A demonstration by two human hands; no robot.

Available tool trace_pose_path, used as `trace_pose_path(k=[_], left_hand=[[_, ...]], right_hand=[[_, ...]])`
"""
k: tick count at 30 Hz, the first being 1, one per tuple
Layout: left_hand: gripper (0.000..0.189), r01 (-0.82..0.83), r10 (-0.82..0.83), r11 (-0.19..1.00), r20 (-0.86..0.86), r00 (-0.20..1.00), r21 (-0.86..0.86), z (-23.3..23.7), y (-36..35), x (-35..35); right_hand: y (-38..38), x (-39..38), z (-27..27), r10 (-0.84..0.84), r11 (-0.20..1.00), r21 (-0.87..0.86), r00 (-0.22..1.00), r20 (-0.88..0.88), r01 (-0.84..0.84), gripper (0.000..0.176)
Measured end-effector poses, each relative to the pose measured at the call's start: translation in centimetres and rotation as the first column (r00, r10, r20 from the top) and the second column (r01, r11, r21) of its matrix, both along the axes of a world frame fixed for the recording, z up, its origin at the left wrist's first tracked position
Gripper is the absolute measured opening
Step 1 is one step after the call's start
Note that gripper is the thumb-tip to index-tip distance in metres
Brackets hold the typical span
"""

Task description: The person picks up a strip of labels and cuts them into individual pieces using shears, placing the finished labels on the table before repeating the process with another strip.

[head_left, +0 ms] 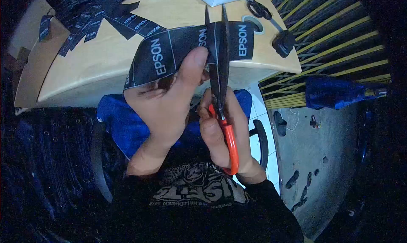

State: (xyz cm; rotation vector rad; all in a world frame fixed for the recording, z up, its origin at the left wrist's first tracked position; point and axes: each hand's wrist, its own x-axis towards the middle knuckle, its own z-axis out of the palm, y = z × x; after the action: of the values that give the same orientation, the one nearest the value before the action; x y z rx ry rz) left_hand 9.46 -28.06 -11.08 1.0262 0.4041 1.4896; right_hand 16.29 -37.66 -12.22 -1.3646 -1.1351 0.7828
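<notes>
My left hand pinches a black fabric strip printed with white "EPSON" words and thin dividing lines. The thumb presses on its front face, and the strip curves down at its left end. My right hand is closed round the red handles of a pair of scissors. Their dark blades point away from me, slightly apart, and cross the strip close to a printed line between two words. Both hands are held up before the near edge of the table.
More black EPSON strips lie heaped at the table's left, beside an open cardboard box. A round cable hole and a black item are at the right. Beyond stands a folding gate with blue cloth.
</notes>
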Motion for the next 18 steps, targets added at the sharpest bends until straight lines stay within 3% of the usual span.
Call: trace_pose_path(k=[7, 18], left_hand=[[0.012, -0.004, 0.006, 0.997, -0.021, 1.000, 0.081, -0.37, 0.28, -0.17], [0.012, -0.011, 0.012, 0.999, -0.020, 1.000, 0.044, -0.21, 0.40, 0.23]], right_hand=[[0.24, -0.02, 0.10, -0.020, 1.000, 0.017, 0.999, 0.028, 0.020, 0.039], [0.35, -0.07, 0.08, -0.081, 0.996, -0.016, 0.994, 0.073, 0.083, 0.034]])
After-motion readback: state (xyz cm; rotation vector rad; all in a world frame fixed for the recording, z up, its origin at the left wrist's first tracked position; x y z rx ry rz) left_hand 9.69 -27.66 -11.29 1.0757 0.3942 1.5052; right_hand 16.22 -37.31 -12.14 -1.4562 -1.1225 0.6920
